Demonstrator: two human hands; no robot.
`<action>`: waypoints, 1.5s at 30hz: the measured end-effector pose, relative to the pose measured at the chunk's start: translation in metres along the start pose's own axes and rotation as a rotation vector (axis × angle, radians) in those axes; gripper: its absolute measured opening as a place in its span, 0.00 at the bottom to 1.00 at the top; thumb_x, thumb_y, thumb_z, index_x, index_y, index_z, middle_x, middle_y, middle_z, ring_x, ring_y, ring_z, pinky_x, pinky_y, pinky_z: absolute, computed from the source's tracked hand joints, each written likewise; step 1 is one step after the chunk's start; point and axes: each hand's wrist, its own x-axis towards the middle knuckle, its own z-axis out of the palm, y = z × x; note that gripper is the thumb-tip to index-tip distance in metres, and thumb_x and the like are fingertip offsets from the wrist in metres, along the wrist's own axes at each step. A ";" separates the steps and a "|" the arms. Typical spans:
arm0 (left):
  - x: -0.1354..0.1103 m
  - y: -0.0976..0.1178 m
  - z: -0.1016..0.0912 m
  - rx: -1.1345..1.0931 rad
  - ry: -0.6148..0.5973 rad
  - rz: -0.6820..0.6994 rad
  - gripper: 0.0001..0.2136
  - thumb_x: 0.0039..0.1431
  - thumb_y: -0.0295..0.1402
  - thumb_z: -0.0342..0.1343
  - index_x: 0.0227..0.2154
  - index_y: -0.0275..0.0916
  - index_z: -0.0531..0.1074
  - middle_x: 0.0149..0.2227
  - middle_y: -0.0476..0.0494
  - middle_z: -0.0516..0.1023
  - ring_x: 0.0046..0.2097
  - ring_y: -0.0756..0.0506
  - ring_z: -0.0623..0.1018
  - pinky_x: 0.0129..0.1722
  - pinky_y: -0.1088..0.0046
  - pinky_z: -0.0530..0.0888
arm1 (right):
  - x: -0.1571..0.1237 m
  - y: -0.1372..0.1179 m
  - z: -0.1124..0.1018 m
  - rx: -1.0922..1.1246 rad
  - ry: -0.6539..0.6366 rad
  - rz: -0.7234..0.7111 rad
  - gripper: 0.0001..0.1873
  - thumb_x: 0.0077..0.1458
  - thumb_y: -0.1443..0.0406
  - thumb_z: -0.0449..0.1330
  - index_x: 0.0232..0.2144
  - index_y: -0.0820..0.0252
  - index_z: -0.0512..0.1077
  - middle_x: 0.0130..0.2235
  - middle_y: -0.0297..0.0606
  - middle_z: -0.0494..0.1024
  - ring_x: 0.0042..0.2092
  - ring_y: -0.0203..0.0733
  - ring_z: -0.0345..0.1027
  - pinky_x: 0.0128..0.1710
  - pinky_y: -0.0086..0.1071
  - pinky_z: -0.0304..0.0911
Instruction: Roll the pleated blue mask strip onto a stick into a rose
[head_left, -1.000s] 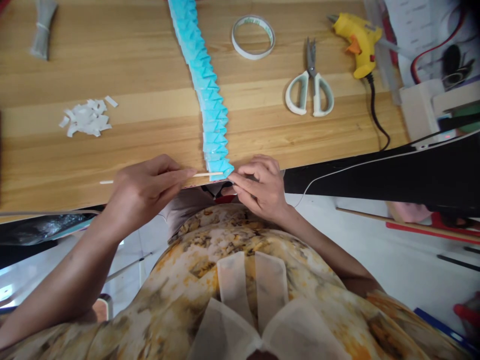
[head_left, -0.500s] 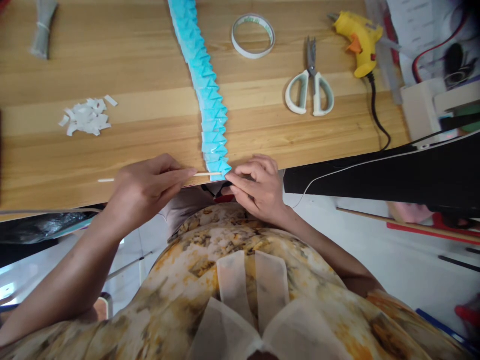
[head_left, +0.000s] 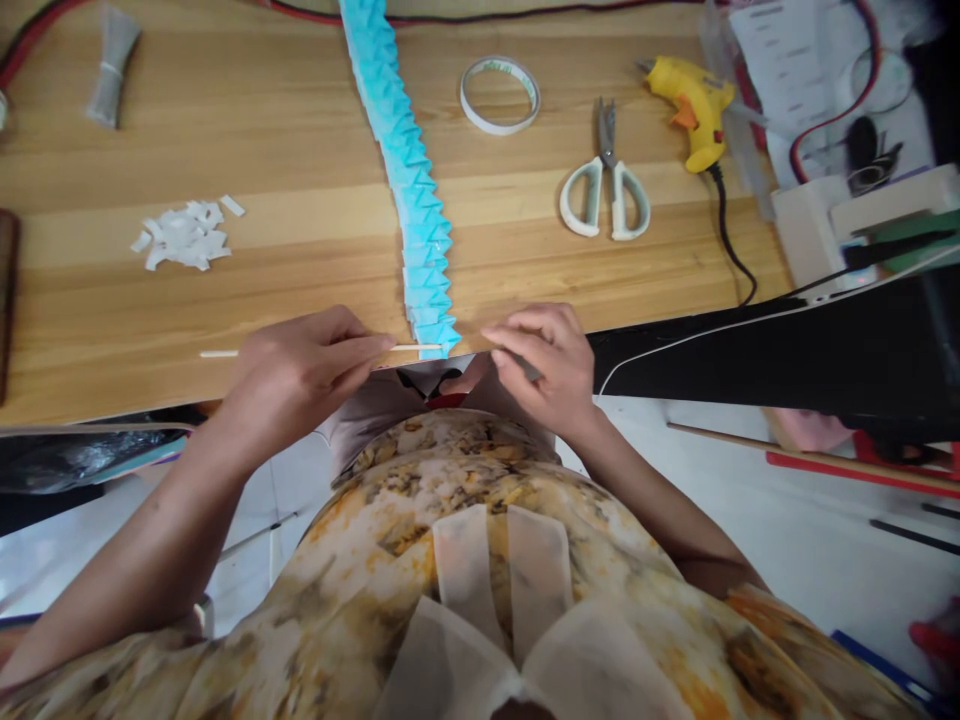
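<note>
My left hand (head_left: 307, 365) pinches a thin pale stick (head_left: 416, 347) that lies crosswise at the table's front edge. The stick's tip rests at the near end of a long light-blue folded paper strip (head_left: 426, 225), whose row of pointed pleats runs away from me to the far side. To the right of that end hovers my right hand (head_left: 547, 360), apart from the paper, with thumb and forefinger slightly parted and nothing visible between them.
Small white paper pieces (head_left: 184, 236) lie in a heap on the left, below a tied grey bundle (head_left: 114, 68). Right of the strip are a tape roll (head_left: 499, 127), white-handled scissors (head_left: 606, 185) and a yellow glue gun (head_left: 701, 110) with its black cord.
My right hand has let go of the blue strip's end and moved away to the right. The left hand keeps the stick in place. The view has shifted slightly.
</note>
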 end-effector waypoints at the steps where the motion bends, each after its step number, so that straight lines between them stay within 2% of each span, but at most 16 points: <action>1: 0.000 0.000 0.001 -0.001 0.003 -0.007 0.12 0.76 0.38 0.51 0.46 0.44 0.80 0.37 0.46 0.80 0.33 0.47 0.76 0.30 0.71 0.65 | 0.001 0.000 0.001 -0.012 -0.024 -0.035 0.17 0.64 0.69 0.62 0.52 0.47 0.78 0.44 0.36 0.81 0.46 0.45 0.74 0.47 0.44 0.69; 4: 0.000 0.001 0.003 0.004 0.018 -0.029 0.15 0.77 0.39 0.49 0.42 0.44 0.81 0.36 0.45 0.80 0.34 0.45 0.77 0.30 0.70 0.66 | 0.007 -0.004 0.009 -0.032 -0.079 -0.122 0.19 0.64 0.71 0.61 0.55 0.48 0.76 0.47 0.37 0.81 0.49 0.46 0.74 0.51 0.45 0.68; 7: 0.002 0.002 0.002 0.028 0.063 0.005 0.13 0.76 0.36 0.50 0.43 0.43 0.80 0.37 0.44 0.81 0.35 0.45 0.77 0.31 0.70 0.68 | 0.014 -0.006 0.014 -0.041 -0.083 -0.152 0.20 0.65 0.71 0.61 0.56 0.48 0.76 0.50 0.38 0.82 0.52 0.48 0.74 0.52 0.46 0.68; 10: 0.004 0.001 0.003 0.057 0.108 0.035 0.10 0.75 0.33 0.52 0.44 0.41 0.79 0.39 0.43 0.82 0.38 0.44 0.79 0.34 0.69 0.71 | 0.021 -0.003 0.011 -0.044 -0.076 -0.129 0.19 0.66 0.70 0.61 0.56 0.48 0.76 0.50 0.39 0.82 0.51 0.48 0.74 0.52 0.46 0.68; 14: 0.003 -0.002 0.007 0.058 0.102 0.002 0.10 0.75 0.34 0.52 0.39 0.42 0.77 0.38 0.43 0.82 0.39 0.42 0.80 0.37 0.66 0.72 | 0.026 0.007 0.003 -0.060 -0.059 -0.085 0.17 0.66 0.70 0.59 0.54 0.50 0.76 0.49 0.40 0.82 0.50 0.47 0.75 0.50 0.46 0.69; 17: 0.002 -0.004 0.010 0.050 0.122 -0.009 0.09 0.74 0.34 0.53 0.39 0.43 0.77 0.38 0.43 0.82 0.40 0.42 0.79 0.39 0.65 0.73 | 0.025 0.012 0.003 -0.050 -0.062 -0.074 0.16 0.66 0.71 0.60 0.52 0.52 0.77 0.48 0.41 0.82 0.49 0.47 0.75 0.49 0.45 0.69; 24: -0.001 -0.003 0.010 0.052 0.125 -0.040 0.09 0.74 0.36 0.52 0.42 0.44 0.78 0.39 0.43 0.82 0.39 0.42 0.78 0.39 0.64 0.73 | 0.015 0.003 0.013 0.015 -0.097 -0.052 0.17 0.67 0.70 0.58 0.55 0.49 0.76 0.49 0.40 0.82 0.51 0.47 0.75 0.50 0.45 0.68; 29: 0.000 -0.004 0.010 0.045 0.134 -0.036 0.09 0.74 0.36 0.53 0.43 0.44 0.79 0.39 0.43 0.82 0.39 0.42 0.78 0.38 0.63 0.74 | 0.017 -0.002 0.012 0.022 -0.142 -0.082 0.15 0.67 0.68 0.60 0.53 0.50 0.76 0.50 0.39 0.82 0.52 0.47 0.74 0.52 0.44 0.66; 39: 0.000 -0.005 0.010 0.038 0.121 -0.079 0.12 0.76 0.37 0.49 0.44 0.44 0.79 0.41 0.45 0.81 0.41 0.43 0.77 0.40 0.63 0.76 | 0.020 -0.002 0.013 0.019 -0.172 0.017 0.10 0.69 0.62 0.60 0.51 0.53 0.75 0.50 0.40 0.84 0.52 0.48 0.75 0.52 0.44 0.64; 45: 0.001 -0.005 0.009 0.029 0.096 -0.111 0.12 0.76 0.35 0.49 0.46 0.43 0.79 0.42 0.44 0.81 0.41 0.43 0.76 0.41 0.61 0.75 | 0.022 -0.001 0.015 0.046 -0.147 -0.036 0.07 0.69 0.64 0.60 0.48 0.53 0.74 0.48 0.38 0.84 0.50 0.44 0.76 0.51 0.41 0.64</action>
